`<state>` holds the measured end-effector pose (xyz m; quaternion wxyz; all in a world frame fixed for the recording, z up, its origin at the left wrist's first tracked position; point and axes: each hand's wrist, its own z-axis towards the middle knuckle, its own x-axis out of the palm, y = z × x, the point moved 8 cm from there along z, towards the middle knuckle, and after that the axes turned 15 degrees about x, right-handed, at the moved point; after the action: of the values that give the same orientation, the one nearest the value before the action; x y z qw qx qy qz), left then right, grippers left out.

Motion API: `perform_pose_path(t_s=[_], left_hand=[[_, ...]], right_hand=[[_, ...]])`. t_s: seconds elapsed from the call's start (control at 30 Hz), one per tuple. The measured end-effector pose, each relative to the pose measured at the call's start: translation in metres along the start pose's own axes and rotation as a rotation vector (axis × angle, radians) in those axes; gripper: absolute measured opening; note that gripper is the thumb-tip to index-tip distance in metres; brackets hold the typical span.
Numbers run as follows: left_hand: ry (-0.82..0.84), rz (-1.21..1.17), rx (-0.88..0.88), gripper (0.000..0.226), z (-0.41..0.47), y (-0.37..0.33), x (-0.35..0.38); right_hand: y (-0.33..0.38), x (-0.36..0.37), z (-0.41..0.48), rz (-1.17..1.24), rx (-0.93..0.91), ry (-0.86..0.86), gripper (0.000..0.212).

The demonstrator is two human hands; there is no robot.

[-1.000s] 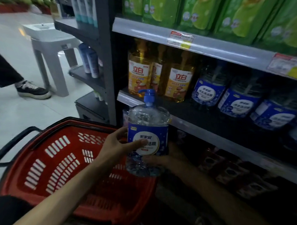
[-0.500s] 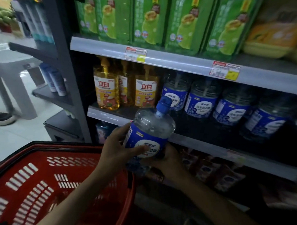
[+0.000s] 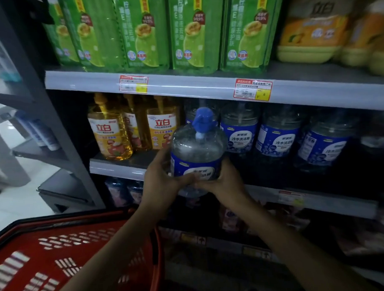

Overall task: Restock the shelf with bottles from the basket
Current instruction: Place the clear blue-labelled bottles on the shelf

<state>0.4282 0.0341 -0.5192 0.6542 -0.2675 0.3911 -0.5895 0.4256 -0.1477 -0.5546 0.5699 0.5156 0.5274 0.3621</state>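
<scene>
A clear bottle (image 3: pixel 197 147) with a blue cap and blue label is held upright between both hands at the front edge of the middle shelf (image 3: pixel 118 168). My left hand (image 3: pixel 160 181) grips its left side and my right hand (image 3: pixel 224 183) cups its lower right. Behind it on the shelf stand several matching blue-label bottles (image 3: pixel 278 138). The red basket (image 3: pixel 49 254) sits at the lower left, below my left forearm; its inside shows no bottles in the visible part.
Yellow pump bottles (image 3: pixel 109 135) stand to the left on the same shelf. Green refill packs (image 3: pixel 195 32) fill the shelf above, with price tags (image 3: pixel 253 88) on its rail. Dark packets lie on the lower shelf (image 3: pixel 293 218). A grey side rack (image 3: pixel 64 189) stands at left.
Both hands have lifted the bottle up from above the basket to the level of the middle shelf, and it now stands more upright in front of the blue-label row.
</scene>
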Motion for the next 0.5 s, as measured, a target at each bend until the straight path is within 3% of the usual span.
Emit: perform_pose_path(t_s=[0.13,0.5], left_hand=[[-0.056,-0.005,0.038,0.094,0.03,0.005,0.016],[-0.049,-0.043,-0.01,0.084,0.066,0.046,0.047]], right_hand=[[0.012,-0.019,0.033,-0.036,-0.022,-0.07,0.096],[0.0,-0.032,0.076,0.007,-0.022,-0.157,0.094]])
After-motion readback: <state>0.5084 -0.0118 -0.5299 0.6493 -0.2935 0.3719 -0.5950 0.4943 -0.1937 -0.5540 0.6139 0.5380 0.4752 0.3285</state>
